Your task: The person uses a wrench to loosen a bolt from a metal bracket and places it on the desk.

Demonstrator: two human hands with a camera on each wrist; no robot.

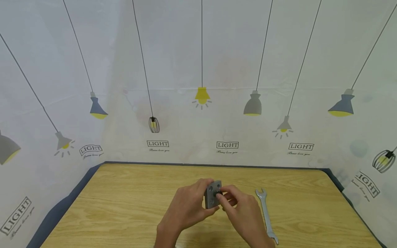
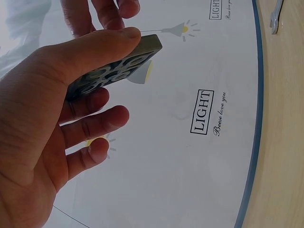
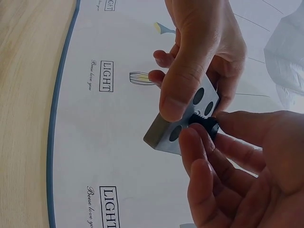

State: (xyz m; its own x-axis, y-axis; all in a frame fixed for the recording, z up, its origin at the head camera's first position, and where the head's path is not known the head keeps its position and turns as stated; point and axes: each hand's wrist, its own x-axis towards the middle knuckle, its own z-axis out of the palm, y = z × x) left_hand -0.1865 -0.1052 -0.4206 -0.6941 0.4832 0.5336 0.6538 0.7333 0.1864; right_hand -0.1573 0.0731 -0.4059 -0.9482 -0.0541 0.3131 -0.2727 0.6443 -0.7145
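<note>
My left hand point(image 1: 188, 206) grips a small grey metal block point(image 1: 210, 197) by its edges, raised above the table. Several round holes pass through its broad face. With thumb and fingers, my right hand point(image 1: 243, 209) pinches a black bolt point(image 3: 208, 125), seen best in the right wrist view. The bolt's threaded end meets the block's face at a hole; how deep it sits cannot be told. In the left wrist view, the block point(image 2: 153, 43) shows its other face, with rings around the holes, under the left thumb.
An open-ended wrench point(image 1: 265, 214) lies on the wooden table point(image 1: 124, 203), right of my right hand. Beyond the table's blue edging hangs a white sheet point(image 1: 183, 51) printed with lamps, enclosing the back and both sides.
</note>
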